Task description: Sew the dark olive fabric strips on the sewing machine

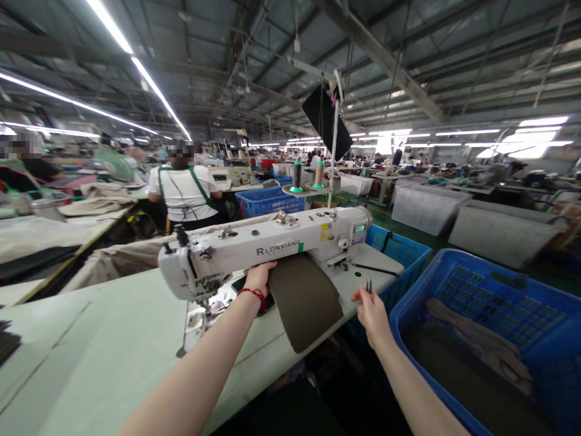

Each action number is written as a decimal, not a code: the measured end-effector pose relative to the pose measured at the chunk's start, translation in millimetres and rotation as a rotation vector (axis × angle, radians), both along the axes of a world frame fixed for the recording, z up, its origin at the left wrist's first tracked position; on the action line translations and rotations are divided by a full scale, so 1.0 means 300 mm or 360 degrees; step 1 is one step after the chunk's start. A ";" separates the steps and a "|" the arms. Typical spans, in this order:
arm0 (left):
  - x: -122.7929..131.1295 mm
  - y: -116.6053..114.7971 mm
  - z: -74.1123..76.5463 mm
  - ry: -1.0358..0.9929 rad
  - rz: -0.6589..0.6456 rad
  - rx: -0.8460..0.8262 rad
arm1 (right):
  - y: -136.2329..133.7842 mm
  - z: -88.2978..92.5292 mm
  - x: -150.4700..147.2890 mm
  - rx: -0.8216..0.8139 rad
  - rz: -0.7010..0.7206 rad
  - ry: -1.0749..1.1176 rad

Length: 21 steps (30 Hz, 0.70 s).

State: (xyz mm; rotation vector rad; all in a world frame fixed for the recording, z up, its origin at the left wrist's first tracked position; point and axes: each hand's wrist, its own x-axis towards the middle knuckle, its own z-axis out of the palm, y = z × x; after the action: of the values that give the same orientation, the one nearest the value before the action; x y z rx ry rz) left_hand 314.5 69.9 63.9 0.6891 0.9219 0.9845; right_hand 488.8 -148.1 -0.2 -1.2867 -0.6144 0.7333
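A dark olive-brown fabric panel point(306, 303) lies on the pale table of a white sewing machine point(272, 239), its near corner hanging over the front edge. Beneath the machine arm, my left hand point(258, 280) grips the panel's far left edge; some of its fingers are hidden. My right hand point(373, 316) is closed around small thread snips point(369, 286), whose two dark points stick up above the fingers. It hovers near the table's right front edge, apart from the panel. The needle area point(206, 309) is left of my left hand.
A blue crate point(458, 257) with folded fabric inside stands at the right. Behind the machine are thread cones point(297, 175) on a stand and another blue crate point(261, 203). A black strip point(374, 269) lies on the table. A co-worker point(186, 191) sits ahead on the left.
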 end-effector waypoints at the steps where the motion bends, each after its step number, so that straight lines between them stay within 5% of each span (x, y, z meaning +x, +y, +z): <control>1: 0.000 0.002 -0.004 0.0003 -0.0009 0.0024 | -0.033 -0.028 -0.031 -0.0023 -0.0019 0.0053; 5: -0.006 0.003 -0.011 0.0039 -0.0073 0.0100 | -0.110 -0.087 -0.182 -0.0012 0.0199 0.0370; 8: -0.013 -0.002 -0.009 0.0073 -0.0121 0.0159 | -0.104 -0.051 -0.249 0.0151 0.0280 0.0541; 16: -0.023 -0.006 -0.004 0.0094 -0.0203 0.0321 | 0.032 0.127 -0.207 0.0279 0.0203 0.0451; 21: -0.028 -0.001 0.002 0.0119 -0.0258 0.0404 | 0.126 0.104 -0.177 0.0199 0.0160 0.0409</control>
State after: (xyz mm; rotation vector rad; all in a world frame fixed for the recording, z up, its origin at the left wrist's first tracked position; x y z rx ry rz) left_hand 306.0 69.5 64.4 1.0053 0.7991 0.9445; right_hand 435.6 -110.4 31.1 -1.0322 -0.5099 0.9125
